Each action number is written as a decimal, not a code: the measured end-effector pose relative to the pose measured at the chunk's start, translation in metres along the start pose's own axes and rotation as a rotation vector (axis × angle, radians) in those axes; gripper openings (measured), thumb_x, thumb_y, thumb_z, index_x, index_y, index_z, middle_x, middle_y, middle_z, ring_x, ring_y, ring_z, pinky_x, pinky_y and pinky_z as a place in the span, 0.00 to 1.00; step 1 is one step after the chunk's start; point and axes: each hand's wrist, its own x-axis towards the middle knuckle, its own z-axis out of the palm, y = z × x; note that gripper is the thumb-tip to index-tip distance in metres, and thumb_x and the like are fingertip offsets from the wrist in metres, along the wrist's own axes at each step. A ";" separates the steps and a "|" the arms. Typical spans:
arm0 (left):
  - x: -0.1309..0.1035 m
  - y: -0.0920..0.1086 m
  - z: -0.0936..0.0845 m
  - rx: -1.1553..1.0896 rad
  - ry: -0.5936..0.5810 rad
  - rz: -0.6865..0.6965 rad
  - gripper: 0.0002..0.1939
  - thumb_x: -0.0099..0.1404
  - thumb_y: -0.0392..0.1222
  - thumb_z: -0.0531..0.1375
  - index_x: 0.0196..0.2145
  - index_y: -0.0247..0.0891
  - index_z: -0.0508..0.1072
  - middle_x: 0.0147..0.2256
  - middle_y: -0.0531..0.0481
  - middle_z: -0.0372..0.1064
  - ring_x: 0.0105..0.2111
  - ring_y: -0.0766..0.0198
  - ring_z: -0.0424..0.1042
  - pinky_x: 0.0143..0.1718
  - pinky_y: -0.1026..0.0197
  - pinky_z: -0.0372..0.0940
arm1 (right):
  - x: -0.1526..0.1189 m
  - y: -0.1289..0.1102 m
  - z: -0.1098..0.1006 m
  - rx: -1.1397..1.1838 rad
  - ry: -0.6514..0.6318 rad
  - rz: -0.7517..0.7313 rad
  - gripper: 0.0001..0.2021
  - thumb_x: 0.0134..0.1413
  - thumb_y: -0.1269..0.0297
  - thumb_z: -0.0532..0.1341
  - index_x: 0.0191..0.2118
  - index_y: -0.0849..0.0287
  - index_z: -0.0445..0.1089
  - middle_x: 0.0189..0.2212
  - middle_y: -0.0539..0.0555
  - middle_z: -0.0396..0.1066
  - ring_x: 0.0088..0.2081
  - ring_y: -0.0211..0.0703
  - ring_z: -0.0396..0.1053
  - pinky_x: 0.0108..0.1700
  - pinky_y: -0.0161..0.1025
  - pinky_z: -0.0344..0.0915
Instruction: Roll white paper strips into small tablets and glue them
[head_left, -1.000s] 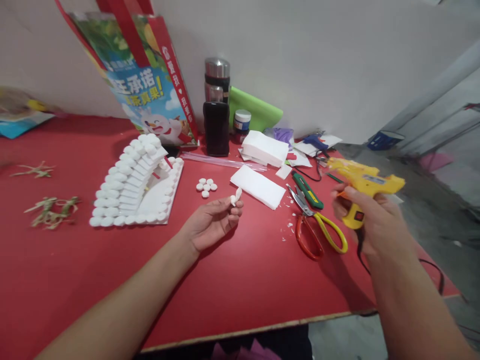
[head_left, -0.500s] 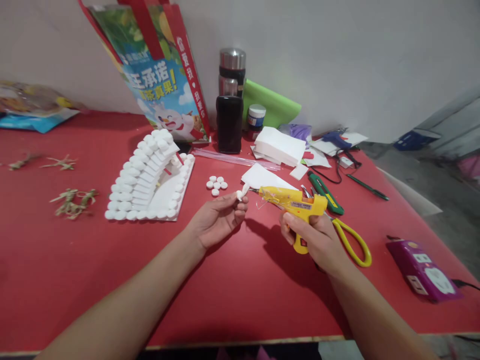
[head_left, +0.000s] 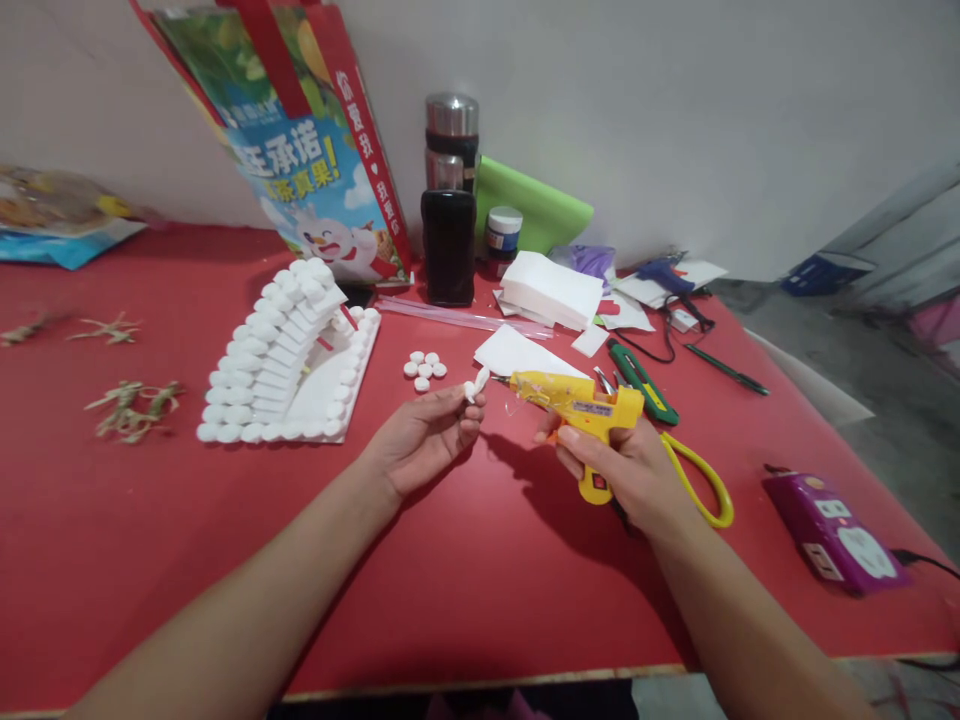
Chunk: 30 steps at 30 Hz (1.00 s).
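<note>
As the glue gun [head_left: 553, 393] hovers, tabletop [head_left: 480, 580] spreads beneath.

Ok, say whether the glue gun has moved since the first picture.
Yes, leftward: the glue gun, first right of the green cutter, is now mainly left of it.

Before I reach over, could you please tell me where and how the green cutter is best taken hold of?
I'd pinch the green cutter across its middle, coming from above and the right. Its long, narrow body lies aslant with bare table along its right side, while the glue gun and scissors crowd its left side and near end.
</note>
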 end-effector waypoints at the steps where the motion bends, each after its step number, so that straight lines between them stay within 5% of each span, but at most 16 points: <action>1: 0.000 0.000 0.000 0.005 0.008 0.006 0.09 0.70 0.25 0.54 0.37 0.24 0.75 0.31 0.42 0.70 0.28 0.68 0.71 0.28 0.70 0.72 | 0.000 0.000 0.000 -0.001 0.005 -0.005 0.14 0.64 0.53 0.64 0.40 0.61 0.76 0.23 0.49 0.64 0.24 0.37 0.58 0.27 0.37 0.53; 12: 0.002 0.000 -0.002 0.025 0.019 0.029 0.08 0.69 0.24 0.56 0.38 0.25 0.76 0.34 0.41 0.71 0.29 0.68 0.71 0.27 0.70 0.71 | -0.004 -0.009 0.012 -0.509 0.027 -0.286 0.12 0.67 0.57 0.61 0.33 0.57 0.69 0.24 0.49 0.63 0.25 0.39 0.60 0.28 0.37 0.57; 30: 0.001 0.001 -0.007 -0.005 -0.007 -0.076 0.08 0.70 0.27 0.56 0.41 0.25 0.76 0.33 0.42 0.69 0.28 0.69 0.71 0.29 0.70 0.73 | -0.004 -0.001 0.007 -0.346 -0.028 -0.141 0.20 0.69 0.51 0.58 0.27 0.56 0.63 0.21 0.47 0.61 0.23 0.37 0.59 0.26 0.37 0.54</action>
